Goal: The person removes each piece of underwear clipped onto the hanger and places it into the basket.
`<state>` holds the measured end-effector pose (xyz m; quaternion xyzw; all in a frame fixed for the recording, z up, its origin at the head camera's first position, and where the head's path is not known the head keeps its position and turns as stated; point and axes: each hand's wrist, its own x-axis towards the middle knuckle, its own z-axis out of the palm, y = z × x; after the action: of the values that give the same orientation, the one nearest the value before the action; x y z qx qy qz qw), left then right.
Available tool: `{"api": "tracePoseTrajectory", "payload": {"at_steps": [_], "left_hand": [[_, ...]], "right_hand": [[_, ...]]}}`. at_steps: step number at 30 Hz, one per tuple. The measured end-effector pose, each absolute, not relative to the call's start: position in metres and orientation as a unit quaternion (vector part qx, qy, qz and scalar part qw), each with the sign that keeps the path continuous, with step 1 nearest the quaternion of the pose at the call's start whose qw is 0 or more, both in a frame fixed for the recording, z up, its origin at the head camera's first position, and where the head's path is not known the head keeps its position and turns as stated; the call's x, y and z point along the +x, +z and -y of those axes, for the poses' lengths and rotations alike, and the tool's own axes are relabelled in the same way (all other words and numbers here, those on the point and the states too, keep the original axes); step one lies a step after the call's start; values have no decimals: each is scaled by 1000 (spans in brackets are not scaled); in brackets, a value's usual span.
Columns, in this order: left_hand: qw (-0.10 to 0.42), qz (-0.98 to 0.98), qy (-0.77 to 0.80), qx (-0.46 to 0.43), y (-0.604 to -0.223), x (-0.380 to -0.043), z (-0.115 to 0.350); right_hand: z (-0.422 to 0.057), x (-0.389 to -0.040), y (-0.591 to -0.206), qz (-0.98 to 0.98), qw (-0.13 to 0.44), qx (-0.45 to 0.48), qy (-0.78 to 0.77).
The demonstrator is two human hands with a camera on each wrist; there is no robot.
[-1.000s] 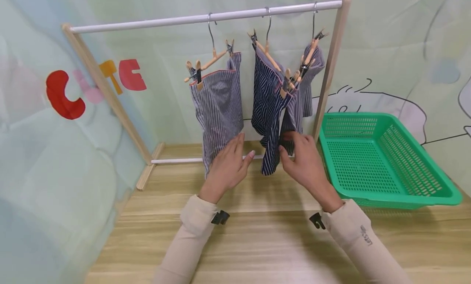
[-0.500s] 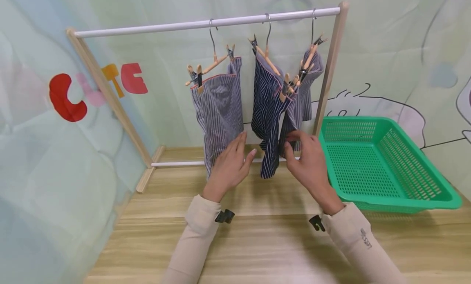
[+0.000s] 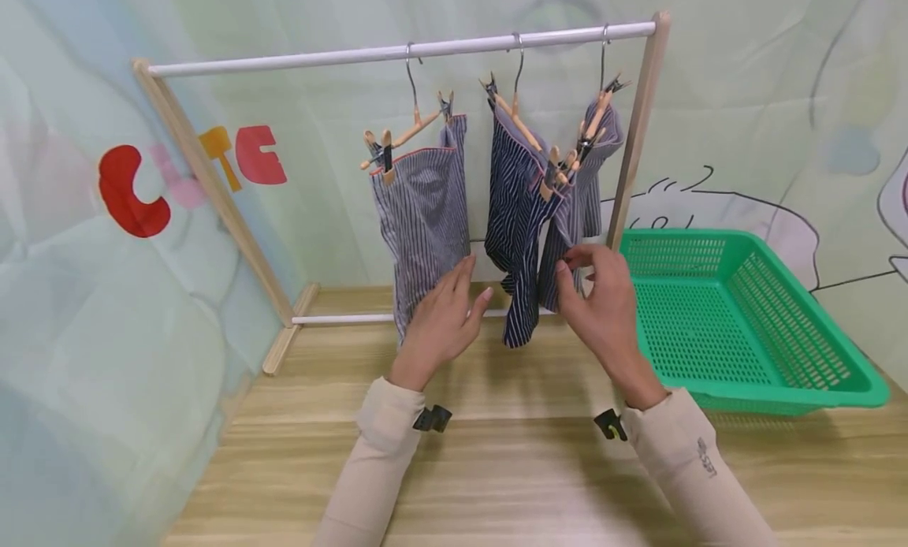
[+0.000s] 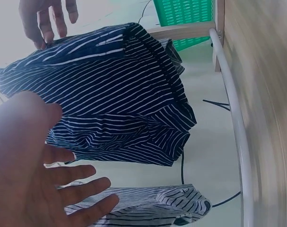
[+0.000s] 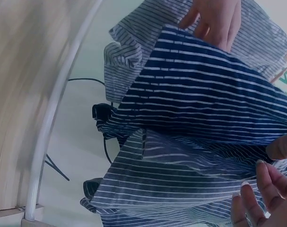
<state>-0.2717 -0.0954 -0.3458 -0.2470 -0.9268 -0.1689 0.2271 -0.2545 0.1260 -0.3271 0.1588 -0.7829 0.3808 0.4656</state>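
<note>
Light grey striped pants (image 3: 429,216) hang at the left, clipped to a hanger. My left hand (image 3: 440,314) is in front of their lower part, fingers straight; whether it touches the cloth cannot be told. Navy striped pants (image 3: 521,240) hang in the middle, twisted on their hanger, between the two hands. At the right hang darker grey striped pants (image 3: 563,243), partly covered by the navy ones. My right hand (image 3: 603,299) pinches their near edge between thumb and index finger; in the right wrist view its fingertips (image 5: 264,170) lie at the grey cloth.
A wooden rack with a white top rail (image 3: 340,57) carries the hangers, and a thin white lower bar (image 3: 340,319) runs near the tabletop (image 3: 496,484). Right of the rack stands a green basket (image 3: 809,397). A printed cloth backdrop (image 3: 340,176) stands behind.
My right hand has moved slightly right and its thumb and index finger have closed on the grey pants' edge. The left hand stays nearly in place. The head view has tilted up a little.
</note>
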Motion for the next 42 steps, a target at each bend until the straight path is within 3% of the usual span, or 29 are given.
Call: {"api": "tracePoseTrajectory", "payload": {"at_steps": [5,21,42], "left_hand": [[215,929,-178,-242,-347,-270,98],[246,917,-183,-255,-342,-271,101],[227,922,-169,-266,-338,-266,104]], "right_hand": [[-129,-258,-327,777,470,153,389],[-126,-257,-297,777,454,148,410],[-117,-263,-267,791,421,99,433]]}}
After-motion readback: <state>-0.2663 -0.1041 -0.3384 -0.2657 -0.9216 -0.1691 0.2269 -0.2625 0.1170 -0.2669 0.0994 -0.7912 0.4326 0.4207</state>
